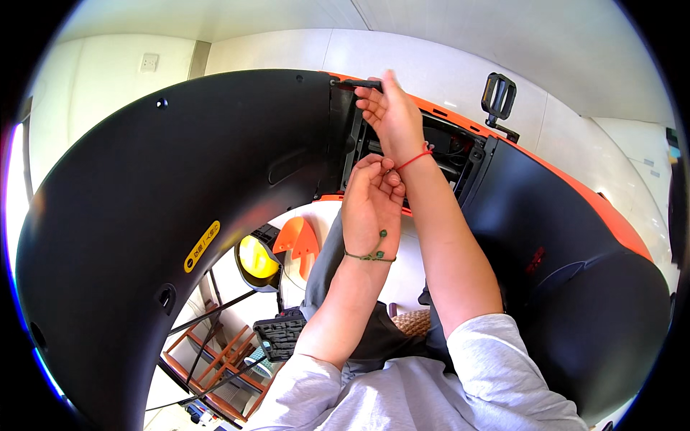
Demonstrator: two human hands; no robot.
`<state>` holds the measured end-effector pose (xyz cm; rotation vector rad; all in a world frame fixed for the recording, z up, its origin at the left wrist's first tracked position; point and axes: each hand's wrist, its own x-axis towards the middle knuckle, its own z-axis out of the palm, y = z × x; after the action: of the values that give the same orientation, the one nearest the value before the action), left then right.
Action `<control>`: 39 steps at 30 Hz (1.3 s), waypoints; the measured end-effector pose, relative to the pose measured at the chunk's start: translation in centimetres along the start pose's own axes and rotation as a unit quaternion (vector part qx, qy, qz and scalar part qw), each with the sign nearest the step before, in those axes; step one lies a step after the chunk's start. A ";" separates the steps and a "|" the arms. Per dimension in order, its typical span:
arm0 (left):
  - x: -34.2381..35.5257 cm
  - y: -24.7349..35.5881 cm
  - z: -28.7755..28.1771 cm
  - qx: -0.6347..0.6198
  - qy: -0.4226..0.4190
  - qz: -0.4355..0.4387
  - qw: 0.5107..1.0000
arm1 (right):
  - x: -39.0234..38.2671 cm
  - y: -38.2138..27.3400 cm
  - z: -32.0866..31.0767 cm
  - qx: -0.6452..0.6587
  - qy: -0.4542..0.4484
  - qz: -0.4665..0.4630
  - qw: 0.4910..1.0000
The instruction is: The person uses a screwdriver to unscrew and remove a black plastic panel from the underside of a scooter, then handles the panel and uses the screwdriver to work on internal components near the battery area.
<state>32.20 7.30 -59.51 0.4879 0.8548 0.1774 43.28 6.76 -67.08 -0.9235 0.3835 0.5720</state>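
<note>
- Fingers (374,108) of the right hand (392,118) curl around a slim black tool (359,84), gripping its handle end; the tool lies level and its tip sits against the upper edge of the black panel (180,179), at the seam where that panel meets the open compartment (449,147).
- Right wrist carries a red string bracelet (417,158), and the forearm rises from the lower edge of the view.
- Left hand (370,205) sits just below the right wrist, its fingers bent inward and bunched together at the lower rim of the compartment; whether they pinch anything cannot be told.
- Left wrist wears a green beaded bracelet (372,254).
- Both arms end in grey sleeves (496,373).
- Black curved panel spans the left half, bearing a small yellow sticker (202,246) near its lower inner edge.
- An orange trim (575,187) runs along the top edge of the dark body on the right.
- A black pedal (498,95) stands above that trim.
- Below the panel, a yellow round lamp (257,258) and an orange plastic piece (302,241) lie beside each other.
</note>
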 end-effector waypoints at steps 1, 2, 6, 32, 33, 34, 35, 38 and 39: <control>0.0 0.0 0.0 0.001 0.001 0.001 1.000 | 0.0 0.0 0.1 -0.086 0.002 -0.043 0.995; 0.0 0.0 0.0 0.009 0.005 0.006 1.000 | -0.1 0.1 0.0 -0.200 -0.001 -0.106 0.974; 0.1 0.1 -0.3 0.019 0.008 0.016 1.000 | -0.8 -0.3 -0.4 -0.470 0.103 -0.251 0.840; -0.3 -0.2 -0.3 -0.004 -0.001 -0.002 1.000 | 0.1 0.0 -1.8 0.225 -0.025 0.111 0.968; -0.3 -0.3 -0.3 -0.004 0.002 -0.002 1.000 | -0.1 -0.1 -1.6 0.189 -0.015 0.085 0.978; -0.3 -0.3 -0.4 -0.005 0.005 -0.002 1.000 | -0.3 -0.2 -1.4 0.152 -0.006 0.058 0.987; -0.3 -0.3 -0.4 -0.002 0.006 -0.001 1.000 | -0.4 -0.2 -1.2 0.115 0.003 0.032 0.993; -0.3 -0.2 -0.4 0.005 0.005 0.002 1.000 | -0.7 0.2 -0.5 -0.013 0.054 -0.056 0.997; -0.3 -0.1 -0.5 0.007 0.005 0.004 1.000 | -0.7 0.4 -0.4 -0.036 0.068 -0.080 0.994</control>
<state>31.63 7.27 -59.69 0.5036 0.8652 0.1810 42.48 6.41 -67.13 -1.0561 0.4102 0.3798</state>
